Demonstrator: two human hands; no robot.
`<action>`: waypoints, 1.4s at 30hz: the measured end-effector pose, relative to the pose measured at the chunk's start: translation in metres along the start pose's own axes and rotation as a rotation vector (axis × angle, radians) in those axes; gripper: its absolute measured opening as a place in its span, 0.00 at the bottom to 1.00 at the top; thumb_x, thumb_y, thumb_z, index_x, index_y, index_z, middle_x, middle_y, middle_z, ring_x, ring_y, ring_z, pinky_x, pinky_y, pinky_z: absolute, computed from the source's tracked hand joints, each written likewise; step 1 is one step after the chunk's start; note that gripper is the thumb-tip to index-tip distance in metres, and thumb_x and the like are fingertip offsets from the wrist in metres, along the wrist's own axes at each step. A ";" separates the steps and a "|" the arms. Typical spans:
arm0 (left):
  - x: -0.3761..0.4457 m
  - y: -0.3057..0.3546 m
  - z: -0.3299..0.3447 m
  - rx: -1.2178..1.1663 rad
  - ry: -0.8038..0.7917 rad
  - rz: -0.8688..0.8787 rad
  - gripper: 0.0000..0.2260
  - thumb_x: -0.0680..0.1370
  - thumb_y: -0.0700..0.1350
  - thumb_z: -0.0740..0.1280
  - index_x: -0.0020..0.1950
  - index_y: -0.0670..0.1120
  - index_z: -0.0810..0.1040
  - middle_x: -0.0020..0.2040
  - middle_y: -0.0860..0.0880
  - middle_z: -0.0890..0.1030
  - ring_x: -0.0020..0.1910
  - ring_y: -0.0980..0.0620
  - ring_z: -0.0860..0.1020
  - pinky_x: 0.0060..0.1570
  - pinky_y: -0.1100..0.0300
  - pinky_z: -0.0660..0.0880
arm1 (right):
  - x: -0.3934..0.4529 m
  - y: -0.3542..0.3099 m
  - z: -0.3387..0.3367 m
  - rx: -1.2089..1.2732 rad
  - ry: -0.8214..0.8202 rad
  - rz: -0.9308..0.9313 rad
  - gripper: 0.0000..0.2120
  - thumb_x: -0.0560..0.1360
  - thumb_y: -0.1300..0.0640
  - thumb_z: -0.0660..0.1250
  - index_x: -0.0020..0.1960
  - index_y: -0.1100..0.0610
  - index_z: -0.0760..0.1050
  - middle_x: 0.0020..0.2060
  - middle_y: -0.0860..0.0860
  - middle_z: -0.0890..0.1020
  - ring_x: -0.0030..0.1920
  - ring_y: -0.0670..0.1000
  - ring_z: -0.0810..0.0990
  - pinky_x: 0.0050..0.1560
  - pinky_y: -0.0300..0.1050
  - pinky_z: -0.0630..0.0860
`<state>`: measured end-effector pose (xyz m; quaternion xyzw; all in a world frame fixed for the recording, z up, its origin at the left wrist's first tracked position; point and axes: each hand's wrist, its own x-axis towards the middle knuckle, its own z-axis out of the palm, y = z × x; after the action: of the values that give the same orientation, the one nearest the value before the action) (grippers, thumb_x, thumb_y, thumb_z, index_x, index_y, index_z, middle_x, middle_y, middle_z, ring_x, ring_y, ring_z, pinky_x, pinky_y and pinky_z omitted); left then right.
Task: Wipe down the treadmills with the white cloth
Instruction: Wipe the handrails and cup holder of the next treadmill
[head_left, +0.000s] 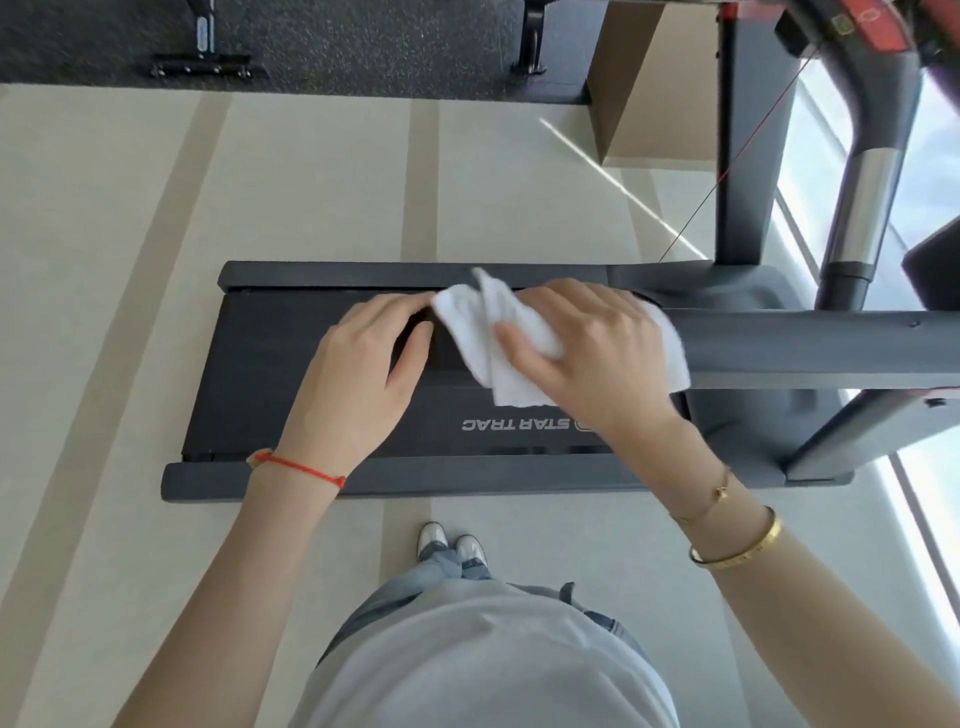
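Note:
A white cloth (483, 332) is draped over the end of the treadmill's grey handrail (805, 343). My right hand (587, 353) grips the cloth against the rail, fingers curled over it and thumb on its front. My left hand (358, 374) is just left of it, index fingertip and thumb meeting the cloth's left edge. Below both hands lies the black running belt (291, 374) with STAR TRAC lettering, framed by grey side rails (415, 475). The rail's tip is hidden under the cloth.
The treadmill's dark upright (748, 156) and a silver-banded handle (862, 197) rise at the right, with a red console (841, 26) above and windows behind. Feet of another machine (202, 67) stand on dark rubber flooring at the top. My shoes (452, 545) are on pale floor.

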<state>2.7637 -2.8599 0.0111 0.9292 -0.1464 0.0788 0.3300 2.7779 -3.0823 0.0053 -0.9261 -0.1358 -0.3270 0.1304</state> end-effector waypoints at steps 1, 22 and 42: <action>-0.001 0.000 0.000 -0.004 -0.003 -0.002 0.14 0.83 0.44 0.60 0.67 0.45 0.77 0.62 0.51 0.80 0.61 0.49 0.77 0.62 0.52 0.73 | -0.002 0.011 -0.007 -0.013 0.005 0.031 0.20 0.79 0.41 0.60 0.37 0.53 0.79 0.31 0.49 0.79 0.32 0.53 0.75 0.36 0.45 0.69; 0.000 -0.018 -0.010 -0.065 -0.079 0.038 0.15 0.83 0.46 0.61 0.69 0.46 0.75 0.64 0.52 0.79 0.63 0.53 0.76 0.65 0.54 0.72 | 0.022 -0.024 0.009 -0.168 -0.053 0.191 0.24 0.74 0.42 0.64 0.26 0.54 0.67 0.21 0.51 0.70 0.23 0.56 0.67 0.28 0.43 0.56; -0.024 -0.039 -0.009 -0.114 -0.075 0.002 0.11 0.82 0.43 0.63 0.63 0.45 0.76 0.58 0.52 0.79 0.54 0.54 0.77 0.56 0.54 0.76 | 0.023 -0.068 0.029 -0.018 -0.064 0.043 0.21 0.74 0.39 0.62 0.31 0.54 0.74 0.26 0.48 0.74 0.28 0.51 0.71 0.31 0.47 0.68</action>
<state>2.7531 -2.8203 -0.0105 0.9112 -0.1637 0.0359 0.3764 2.7886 -3.0057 0.0088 -0.9398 -0.1171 -0.2957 0.1246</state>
